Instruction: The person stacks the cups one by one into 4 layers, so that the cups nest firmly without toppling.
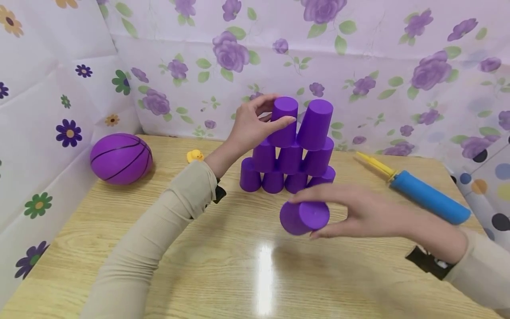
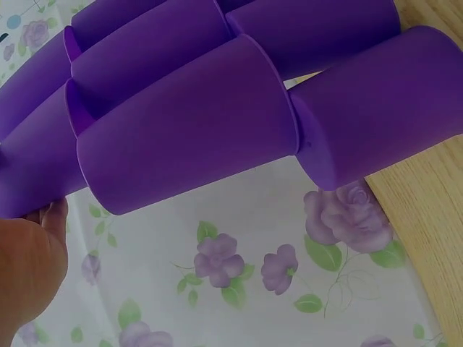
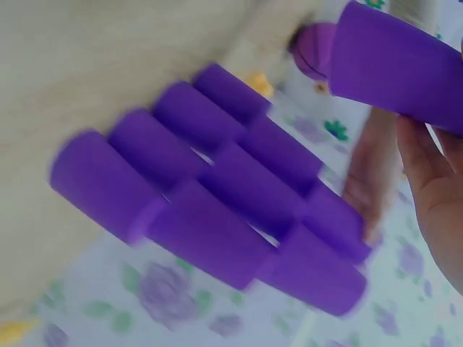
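Observation:
Purple cups stand upside down in a stacked wall: several in the bottom row (image 1: 272,182), three in the middle row (image 1: 290,159), two on top. My left hand (image 1: 256,123) holds the top row's left cup (image 1: 284,128) between thumb and fingers. Beside it stands the top right cup (image 1: 316,126), its base leaning slightly to the right. In front of the wall, my right hand (image 1: 364,212) grips a loose purple cup (image 1: 292,218), tilted with its closed base toward the head camera. In the right wrist view this held cup (image 3: 394,65) is apart from the stack.
A purple ball (image 1: 121,158) sits at the table's left edge, with a small yellow rubber duck (image 1: 195,156) nearer the stack. A blue and yellow hand pump (image 1: 428,197) lies at the right. Flowered cloth (image 1: 179,102) hangs behind the wooden table (image 1: 223,257).

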The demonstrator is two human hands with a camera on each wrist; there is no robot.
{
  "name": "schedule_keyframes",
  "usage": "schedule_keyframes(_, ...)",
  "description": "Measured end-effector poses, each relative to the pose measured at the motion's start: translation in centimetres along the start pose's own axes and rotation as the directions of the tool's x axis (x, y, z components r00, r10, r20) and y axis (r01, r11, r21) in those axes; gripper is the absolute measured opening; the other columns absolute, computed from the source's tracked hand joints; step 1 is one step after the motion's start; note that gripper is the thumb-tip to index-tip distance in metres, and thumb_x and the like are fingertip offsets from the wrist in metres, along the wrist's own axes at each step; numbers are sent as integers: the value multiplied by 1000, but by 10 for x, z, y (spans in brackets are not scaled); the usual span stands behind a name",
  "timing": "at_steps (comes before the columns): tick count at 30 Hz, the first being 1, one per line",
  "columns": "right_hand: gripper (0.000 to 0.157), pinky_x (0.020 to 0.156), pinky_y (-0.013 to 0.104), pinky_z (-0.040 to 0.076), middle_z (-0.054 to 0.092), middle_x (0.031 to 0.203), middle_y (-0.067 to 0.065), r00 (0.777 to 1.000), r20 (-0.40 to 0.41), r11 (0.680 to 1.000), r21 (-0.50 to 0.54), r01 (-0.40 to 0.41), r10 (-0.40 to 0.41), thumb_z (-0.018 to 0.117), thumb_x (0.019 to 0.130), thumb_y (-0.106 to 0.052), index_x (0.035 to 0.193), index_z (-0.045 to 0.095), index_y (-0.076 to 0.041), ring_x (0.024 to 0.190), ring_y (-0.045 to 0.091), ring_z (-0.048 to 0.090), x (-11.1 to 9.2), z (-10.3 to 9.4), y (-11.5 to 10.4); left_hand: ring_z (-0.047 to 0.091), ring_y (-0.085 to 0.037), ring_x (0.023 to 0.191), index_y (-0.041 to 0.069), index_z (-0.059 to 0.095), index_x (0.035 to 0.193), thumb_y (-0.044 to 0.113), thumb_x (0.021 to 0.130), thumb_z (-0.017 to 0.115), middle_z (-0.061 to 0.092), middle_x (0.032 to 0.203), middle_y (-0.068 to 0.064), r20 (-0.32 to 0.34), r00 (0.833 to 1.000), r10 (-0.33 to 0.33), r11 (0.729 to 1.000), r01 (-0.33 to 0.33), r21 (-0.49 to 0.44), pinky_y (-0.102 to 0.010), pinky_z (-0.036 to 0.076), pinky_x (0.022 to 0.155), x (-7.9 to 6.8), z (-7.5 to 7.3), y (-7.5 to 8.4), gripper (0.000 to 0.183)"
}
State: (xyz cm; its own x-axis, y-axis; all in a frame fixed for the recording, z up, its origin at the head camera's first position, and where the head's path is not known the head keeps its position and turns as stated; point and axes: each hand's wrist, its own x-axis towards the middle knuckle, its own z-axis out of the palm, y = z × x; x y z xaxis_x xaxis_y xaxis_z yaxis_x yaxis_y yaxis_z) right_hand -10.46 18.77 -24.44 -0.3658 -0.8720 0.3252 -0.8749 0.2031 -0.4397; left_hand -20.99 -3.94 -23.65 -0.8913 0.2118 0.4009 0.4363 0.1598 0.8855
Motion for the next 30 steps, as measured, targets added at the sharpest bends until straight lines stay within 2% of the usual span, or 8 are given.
schedule_keyframes(5, 70, 92, 22, 47, 60, 126, 4, 992, -118, 996, -87, 24, -34, 82, 69, -13, 132, 52, -8, 108, 17, 60, 12, -38, -13, 62, -19, 106, -1, 57, 122, 11, 77, 76, 65, 112, -15, 4, 1000, -6, 1000, 6, -22, -21, 50, 88, 1, 0, 0, 50)
schedule_keyframes(9, 69, 88, 23, 49, 59, 126, 9, 977, -201, 994, -97, 46, -65, 78, 72, -3, 134, 47, -1, 102, 19, 62, 20, -63, -5, 62, -21, 106, -1, 57, 122, 11, 77, 77, 64, 112, -16, 5, 1000, -13, 999, 13, -32, -21, 49, 89, 1, 0, 0, 51)
schedule_keyframes(12, 69, 80, 20, 51, 60, 122, 8, 960, -279, 993, -115, -21, -12, 73, 77, 1, 138, 42, -3, 92, 15, 64, 26, -77, 1, 62, -20, 106, -1, 57, 122, 11, 77, 77, 64, 112, -15, 3, 1000, -14, 999, 14, -35, -21, 49, 89, 1, 0, -1, 51)
schedule_keyframes(16, 66, 74, 16, 52, 63, 112, 0, 910, -400, 981, -107, -165, 109, 66, 82, 6, 139, 37, -8, 83, 12, 64, 38, -89, 3, 62, -19, 105, -1, 57, 121, 10, 77, 77, 64, 111, -15, -2, 1000, -9, 999, 9, -43, -21, 49, 89, 1, 0, -2, 50)
schedule_keyframes(21, 48, 76, 16, 50, 64, 102, 3, 847, -509, 975, -64, -214, 153, 60, 87, 4, 130, 42, -7, 83, 14, 62, 52, -97, 8, 62, -18, 104, -1, 58, 120, 8, 76, 77, 64, 110, -16, -3, 1000, -1, 997, 1, -71, -21, 49, 89, 1, 2, -4, 49)
schedule_keyframes(25, 42, 74, 17, 48, 63, 103, 1, 788, -561, 938, -61, -343, 252, 61, 90, -10, 128, 44, -14, 85, 14, 60, 60, -101, 14, 62, -17, 102, -1, 59, 119, 8, 76, 77, 65, 109, -16, -5, 1000, 7, 996, -8, -85, -21, 49, 89, 2, 2, -6, 48)
schedule_keyframes(28, 42, 73, 18, 46, 62, 109, 2, 729, -592, 900, -16, -436, 343, 62, 90, -20, 128, 45, -20, 90, 11, 60, 65, -106, 21, 62, -16, 102, 0, 59, 120, 8, 76, 77, 65, 109, -15, -5, 1000, 6, 996, -6, -85, -21, 49, 89, 2, 1, -6, 48)
schedule_keyframes(30, 41, 71, 20, 44, 61, 112, 4, 702, -602, 888, 23, -460, 380, 62, 90, -25, 128, 46, -23, 90, 12, 59, 70, -109, 26, 62, -16, 103, 0, 58, 120, 8, 76, 77, 65, 110, -15, -8, 1000, 2, 997, -3, -79, -21, 49, 89, 2, 0, -6, 48)
